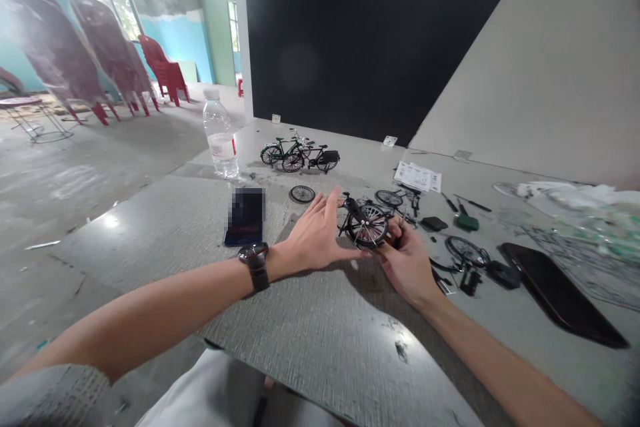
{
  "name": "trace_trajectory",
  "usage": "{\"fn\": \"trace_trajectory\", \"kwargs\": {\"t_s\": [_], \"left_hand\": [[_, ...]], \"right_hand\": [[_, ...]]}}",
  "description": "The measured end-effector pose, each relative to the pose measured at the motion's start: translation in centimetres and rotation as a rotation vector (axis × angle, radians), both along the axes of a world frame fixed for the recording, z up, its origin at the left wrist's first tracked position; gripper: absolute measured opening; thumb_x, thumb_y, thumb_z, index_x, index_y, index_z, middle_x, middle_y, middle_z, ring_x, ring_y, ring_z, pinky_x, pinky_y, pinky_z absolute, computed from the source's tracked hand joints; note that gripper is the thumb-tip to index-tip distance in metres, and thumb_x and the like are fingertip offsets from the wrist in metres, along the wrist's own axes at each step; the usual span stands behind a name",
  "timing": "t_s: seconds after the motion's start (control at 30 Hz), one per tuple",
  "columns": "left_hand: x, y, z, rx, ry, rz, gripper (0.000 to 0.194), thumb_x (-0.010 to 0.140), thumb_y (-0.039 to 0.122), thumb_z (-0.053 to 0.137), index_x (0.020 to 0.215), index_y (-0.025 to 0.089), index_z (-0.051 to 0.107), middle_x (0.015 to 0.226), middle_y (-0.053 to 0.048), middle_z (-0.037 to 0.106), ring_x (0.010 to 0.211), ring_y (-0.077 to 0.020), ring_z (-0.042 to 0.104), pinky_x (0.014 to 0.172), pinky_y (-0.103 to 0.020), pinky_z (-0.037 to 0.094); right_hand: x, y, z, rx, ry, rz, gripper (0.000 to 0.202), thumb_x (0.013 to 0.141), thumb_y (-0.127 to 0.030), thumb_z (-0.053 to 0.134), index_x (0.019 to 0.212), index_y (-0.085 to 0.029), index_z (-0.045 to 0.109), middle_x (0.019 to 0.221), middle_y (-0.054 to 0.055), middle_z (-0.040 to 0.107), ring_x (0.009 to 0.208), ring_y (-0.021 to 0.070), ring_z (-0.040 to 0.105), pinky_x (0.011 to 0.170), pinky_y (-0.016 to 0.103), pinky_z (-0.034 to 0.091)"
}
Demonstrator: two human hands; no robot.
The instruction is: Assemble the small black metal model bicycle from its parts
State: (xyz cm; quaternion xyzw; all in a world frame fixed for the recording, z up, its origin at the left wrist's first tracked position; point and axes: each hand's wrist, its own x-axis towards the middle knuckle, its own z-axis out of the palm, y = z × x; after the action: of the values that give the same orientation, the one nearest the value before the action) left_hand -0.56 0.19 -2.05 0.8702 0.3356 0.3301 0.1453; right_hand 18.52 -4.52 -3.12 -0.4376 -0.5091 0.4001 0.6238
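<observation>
A small black model bicycle (pixel 367 223), with its spoked wheel and saddle showing, is above the grey tabletop between my hands. My right hand (pixel 406 260) grips it from the right; fingertips are partly hidden behind the wheel. On its left side, my left hand (pixel 317 233) has its fingers stretched out and the thumb spread away beneath. Whether those fingers touch the model I cannot tell. Just beyond my left hand lies a loose spoked wheel (pixel 303 194). Dark bicycle parts (pixel 390 198) lie behind the model, and another wheel (pixel 467 251) rests to the right of my right hand.
Two model bicycles, one green (pixel 273 154) and one black (pixel 327 160), stand farther back. A water bottle (pixel 220 140) and a phone (pixel 245 220) are at left. On the right are a dark phone-like slab (pixel 560 293), instruction paper (pixel 418 177), a screwdriver (pixel 467 221) and plastic bags (pixel 575 200).
</observation>
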Motion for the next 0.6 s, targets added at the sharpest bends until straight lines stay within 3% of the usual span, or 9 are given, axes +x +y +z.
{"fn": "trace_trajectory", "kwargs": {"t_s": [0.17,0.37,0.6], "left_hand": [[-0.1,-0.2,0.3,-0.049,0.046,0.025,0.108,0.075,0.071,0.070,0.152,0.009,0.026,0.146,-0.024,0.049,0.141,-0.0400,0.044,0.113,-0.054,0.042],[0.0,-0.2,0.3,0.029,0.053,0.046,0.101,0.074,0.063,0.075,0.147,0.007,0.034,0.141,-0.022,0.051,0.136,-0.0387,0.048,0.114,-0.053,0.041],[-0.1,-0.5,0.6,0.042,0.037,-0.007,0.099,0.073,0.062,0.078,0.146,0.011,0.034,0.138,-0.020,0.052,0.133,-0.0377,0.049,0.113,-0.053,0.042]], "right_hand": [[-0.4,-0.1,0.4,-0.002,0.055,0.001,0.050,0.070,-0.032,0.086,0.073,-0.024,0.037,0.070,-0.006,0.041,0.062,0.0114,0.043,0.056,0.023,0.045],[-0.6,0.0,0.6,0.058,0.104,-0.107,0.046,0.080,-0.042,0.080,0.071,-0.023,0.039,0.097,0.000,0.061,0.090,0.0163,0.060,0.074,0.028,0.054],[0.3,0.5,-0.4,0.143,-0.125,-0.154,0.050,0.082,-0.048,0.078,0.074,-0.025,0.034,0.075,-0.004,0.049,0.071,0.0139,0.052,0.065,0.026,0.051]]}}
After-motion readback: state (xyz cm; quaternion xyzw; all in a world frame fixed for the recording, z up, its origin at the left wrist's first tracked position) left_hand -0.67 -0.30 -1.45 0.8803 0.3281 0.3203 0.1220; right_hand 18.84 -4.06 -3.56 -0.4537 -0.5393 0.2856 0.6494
